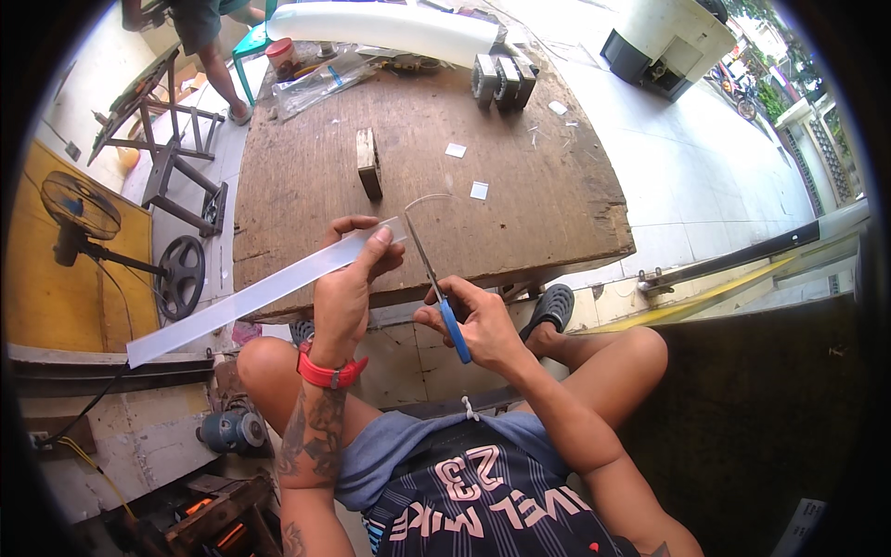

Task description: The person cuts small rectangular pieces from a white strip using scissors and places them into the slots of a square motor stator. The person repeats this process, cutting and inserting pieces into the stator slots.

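Observation:
My left hand grips a long, flat strip of translucent white plastic near its right end, thumb on top. The strip slants down to the left, past the table edge. My right hand is closed round the blue handles of a pair of scissors. Their blades point up and left, beside the strip's end, and a thin curled sliver shows at their tip. On the wooden table beyond lie two small white squares, a nearer one and a farther one. A worn block stands left of them.
Several metal blocks stand at the table's far right, near white scraps. A large white roll, a red tub and a plastic bag lie at the far edge. A fan stands left; another person's leg shows behind.

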Tool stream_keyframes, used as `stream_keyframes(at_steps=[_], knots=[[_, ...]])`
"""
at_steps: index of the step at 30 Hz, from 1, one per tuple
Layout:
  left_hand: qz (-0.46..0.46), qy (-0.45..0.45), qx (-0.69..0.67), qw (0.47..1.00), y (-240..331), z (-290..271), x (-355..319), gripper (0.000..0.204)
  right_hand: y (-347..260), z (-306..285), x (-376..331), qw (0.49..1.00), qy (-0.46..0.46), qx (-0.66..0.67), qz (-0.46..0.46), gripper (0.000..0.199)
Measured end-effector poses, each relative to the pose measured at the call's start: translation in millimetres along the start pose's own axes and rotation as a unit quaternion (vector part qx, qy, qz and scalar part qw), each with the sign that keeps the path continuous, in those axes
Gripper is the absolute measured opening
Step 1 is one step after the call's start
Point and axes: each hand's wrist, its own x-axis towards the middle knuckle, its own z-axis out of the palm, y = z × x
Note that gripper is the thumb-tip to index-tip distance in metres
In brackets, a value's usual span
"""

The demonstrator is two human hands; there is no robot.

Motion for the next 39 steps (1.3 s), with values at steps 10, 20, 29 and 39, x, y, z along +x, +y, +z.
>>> stream_keyframes(at_steps=[10, 20, 29, 39], knots=[[0.001, 0.0, 0.0, 1.0, 0, 2, -3, 0.035, -7, -2, -5, 0.999, -0.02, -0.042, -0.021, 0.064], [-0.009, -0.008, -0.008, 1.0, -1, 1, -2, 0.035, -9, -1, -2, 0.997, -0.011, -0.063, -0.034, 0.05], [0.008, 0.007, -0.049, 0.999, 2, 0, 1, 0.033, -3, 0, -2, 1.0, -0.006, 0.002, -0.013, 0.052], [-0.001, -0.008, 0.008, 1.0, 1, 3, -4, 0.036, -9, -1, -2, 0.997, -0.015, -0.062, -0.034, 0.053]])
